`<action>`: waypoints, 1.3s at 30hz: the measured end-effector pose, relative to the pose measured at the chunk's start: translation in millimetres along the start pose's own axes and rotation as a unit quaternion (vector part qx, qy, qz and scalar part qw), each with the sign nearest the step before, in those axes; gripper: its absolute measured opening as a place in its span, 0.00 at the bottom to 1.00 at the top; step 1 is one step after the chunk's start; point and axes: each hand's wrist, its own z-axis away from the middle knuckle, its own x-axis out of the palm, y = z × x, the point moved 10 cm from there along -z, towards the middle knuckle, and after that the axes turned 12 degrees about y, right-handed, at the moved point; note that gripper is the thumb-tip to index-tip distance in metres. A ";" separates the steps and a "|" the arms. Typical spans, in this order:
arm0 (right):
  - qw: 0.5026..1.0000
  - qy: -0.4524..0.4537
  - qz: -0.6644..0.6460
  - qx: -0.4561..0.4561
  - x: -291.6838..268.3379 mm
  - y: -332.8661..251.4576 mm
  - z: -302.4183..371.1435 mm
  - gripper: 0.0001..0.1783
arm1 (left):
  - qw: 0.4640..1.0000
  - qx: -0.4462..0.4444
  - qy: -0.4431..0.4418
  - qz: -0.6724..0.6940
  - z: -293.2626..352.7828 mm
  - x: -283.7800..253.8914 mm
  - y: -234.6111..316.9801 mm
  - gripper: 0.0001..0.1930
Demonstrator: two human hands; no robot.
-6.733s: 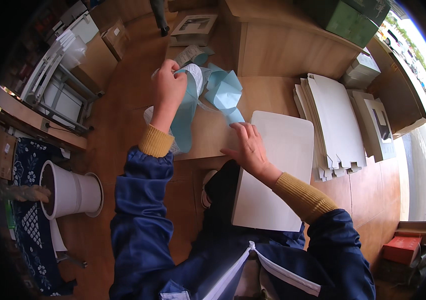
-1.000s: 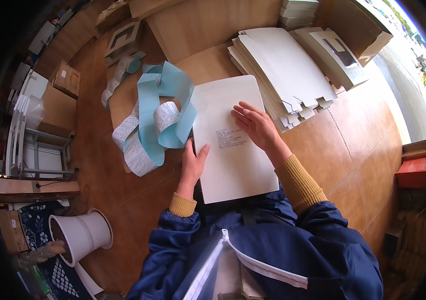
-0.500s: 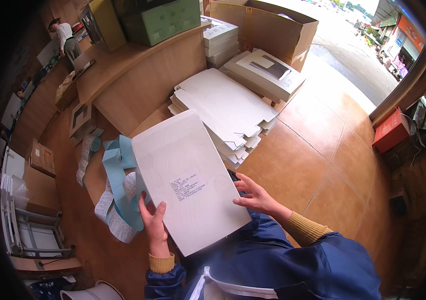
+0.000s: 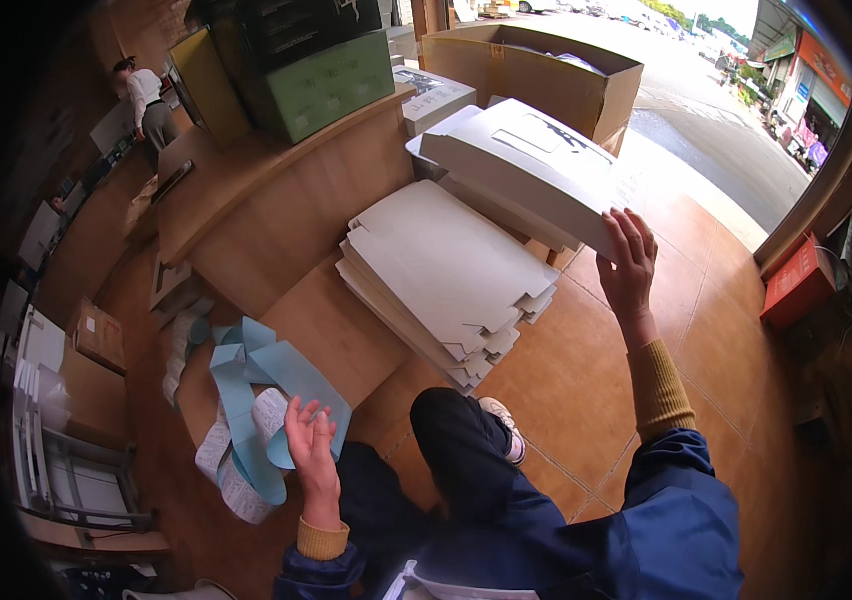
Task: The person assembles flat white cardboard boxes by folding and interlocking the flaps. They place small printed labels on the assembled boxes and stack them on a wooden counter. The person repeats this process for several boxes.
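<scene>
My right hand (image 4: 630,265) reaches out to the far right and grips the near end of a white flat carton box (image 4: 516,165). The box lies over a pile of similar boxes, slightly tilted, with a dark picture on its upper face. My left hand (image 4: 314,465) is empty, its fingers apart and palm turned up, beside a loosely curled strip of labels (image 4: 291,370) with pale blue backing and white printed pieces (image 4: 244,490). Between the hands and a little farther off lies a stack of unfolded white cartons (image 4: 436,265).
A large open cardboard box (image 4: 546,80) stands behind the piled boxes. To the left, a curved wooden counter (image 4: 286,170) carries a green box (image 4: 331,85). A red box (image 4: 796,285) sits at the right. A person (image 4: 149,105) stands at the far left.
The white box has gone from in front of my lap to the pile at the far right, carried by my right hand. My left hand has let go of it.
</scene>
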 end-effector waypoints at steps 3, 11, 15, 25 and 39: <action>0.996 0.014 0.073 -0.059 54.6 29.1 11.7 0.30 | 0.996 -0.044 0.077 -0.024 6.8 -48.3 -29.7 0.26; 0.970 0.031 -0.031 0.240 111.8 103.0 68.3 0.34 | 0.978 -0.077 0.189 -0.035 33.6 -114.3 -50.9 0.23; 0.692 -0.103 -0.154 0.698 172.0 149.5 167.2 0.51 | 0.974 -0.046 0.216 -0.039 35.3 -133.6 -38.0 0.22; 0.825 -0.081 -0.200 0.523 183.7 111.7 88.8 0.38 | 0.960 0.027 0.261 -0.093 30.5 -177.1 -23.9 0.18; 0.788 -0.366 -0.493 0.039 66.1 -436.6 143.8 0.39 | 0.935 0.033 0.029 -0.351 -133.8 -143.5 -29.8 0.34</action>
